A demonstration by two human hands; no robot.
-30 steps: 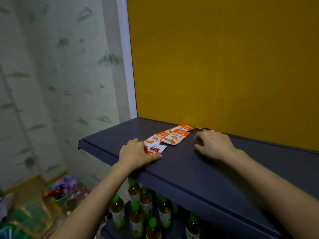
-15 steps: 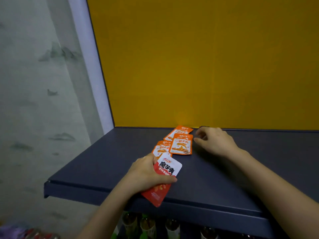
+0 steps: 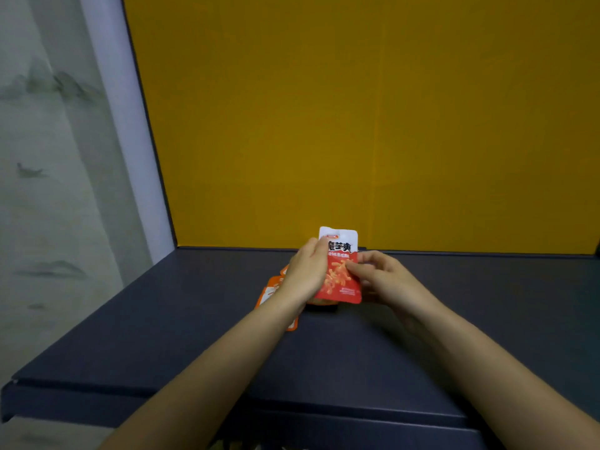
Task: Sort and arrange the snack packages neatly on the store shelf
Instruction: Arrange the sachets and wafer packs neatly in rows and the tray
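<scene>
1. Red and white snack packet (image 3: 339, 271) is up off the shelf, held upright, white top edge toward the far side, print facing me.
2. Left hand (image 3: 306, 274) grips the packet along its left edge, fingers curled round it, back of hand toward me.
3. Right hand (image 3: 378, 276) pinches the packet's right side, thumb and fingertips pressed on the red part near the middle.
4. So I read both hands as closed on the same packet, one on each side.
5. Packet sits at the far middle of the shelf (image 3: 162, 336), just in front of the yellow back panel (image 3: 357, 125); its top overlaps the panel in my view.
6. Orange packets (image 3: 271, 292) lie flat on the shelf under and left of the left wrist. Mostly hidden by the hand and forearm, so I cannot count them.
7. One more orange corner (image 3: 292, 326) pokes out near the left forearm, nearer to me.
8. Something brownish (image 3: 323, 302) shows just under the held packet; I cannot tell what it is.
9. Shelf is dark blue-grey, its front lip running across the near bottom.
10. Pale wall with grey painted marks (image 3: 48, 190) on the left, white post (image 3: 123, 141) between it and the panel.
</scene>
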